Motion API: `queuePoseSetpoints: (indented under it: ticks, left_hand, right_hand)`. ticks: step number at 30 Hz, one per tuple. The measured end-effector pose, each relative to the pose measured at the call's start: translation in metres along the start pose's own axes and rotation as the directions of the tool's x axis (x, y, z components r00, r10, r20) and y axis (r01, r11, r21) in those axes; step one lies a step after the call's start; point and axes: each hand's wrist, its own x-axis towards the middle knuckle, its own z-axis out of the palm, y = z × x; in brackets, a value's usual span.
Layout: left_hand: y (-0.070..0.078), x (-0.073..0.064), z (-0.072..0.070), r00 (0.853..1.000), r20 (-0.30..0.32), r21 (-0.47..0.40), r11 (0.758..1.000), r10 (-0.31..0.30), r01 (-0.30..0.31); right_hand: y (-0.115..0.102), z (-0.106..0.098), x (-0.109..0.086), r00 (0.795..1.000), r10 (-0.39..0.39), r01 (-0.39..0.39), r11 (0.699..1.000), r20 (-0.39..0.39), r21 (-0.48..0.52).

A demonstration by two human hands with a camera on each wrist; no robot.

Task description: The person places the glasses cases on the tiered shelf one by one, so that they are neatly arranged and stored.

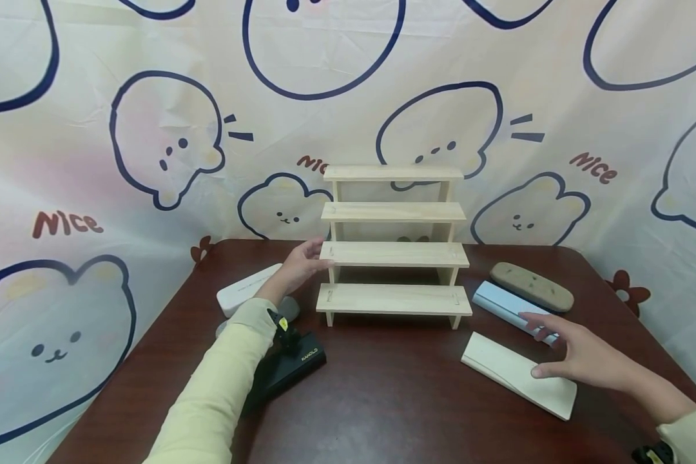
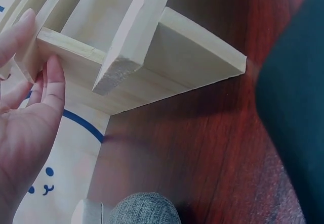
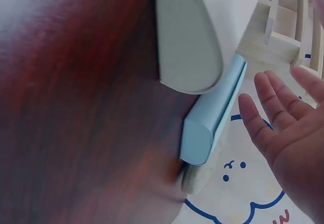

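A pale wooden four-step display stand is set on the table. My left hand holds the left end of its second step from the bottom. In the left wrist view the thumb lies on one side of a board and the fingertips on the other. On the right, my right hand hovers with spread fingers over a cream-white glasses case, holding nothing. Its fingertips overlap a light blue glasses case in the head view. In the right wrist view the palm is bare.
An olive-brown glasses case lies behind the blue one. Left of the stand are a white case, a grey rounded case and a dark green box-shaped case, partly behind my left sleeve. A printed curtain hangs behind the brown table.
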Motion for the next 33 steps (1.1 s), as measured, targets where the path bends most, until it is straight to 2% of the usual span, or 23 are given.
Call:
queuePoseSetpoints:
  ticks: [5,12,19,26,33]
  left_hand:
    - [-0.002,0.000,0.001,1.000,0.001,-0.019,1.000,0.005,-0.005]
    - [-0.003,0.000,0.001,1.000,-0.018,0.019,1.000,0.008,-0.008]
    - [-0.003,0.000,0.001,1.000,-0.022,0.020,1.000,0.002,-0.001]
    - [-0.003,0.001,0.001,1.000,-0.023,0.015,1.000,0.003,-0.002]
    - [-0.002,0.001,0.001,1.000,-0.021,0.016,1.000,0.002,-0.002]
  right_hand:
    - [0.005,0.005,-0.006,0.997,-0.019,0.013,0.996,0.079,0.086]
    - [0.010,0.013,-0.013,0.984,-0.026,-0.010,0.979,0.174,0.203]
    - [0.012,0.019,-0.017,0.983,-0.001,-0.035,0.981,0.185,0.191]
    - [0.017,0.025,-0.018,0.981,-0.007,-0.027,0.985,0.192,0.172]
    - [0.020,0.028,-0.018,0.973,0.015,-0.046,0.990,0.231,0.130]
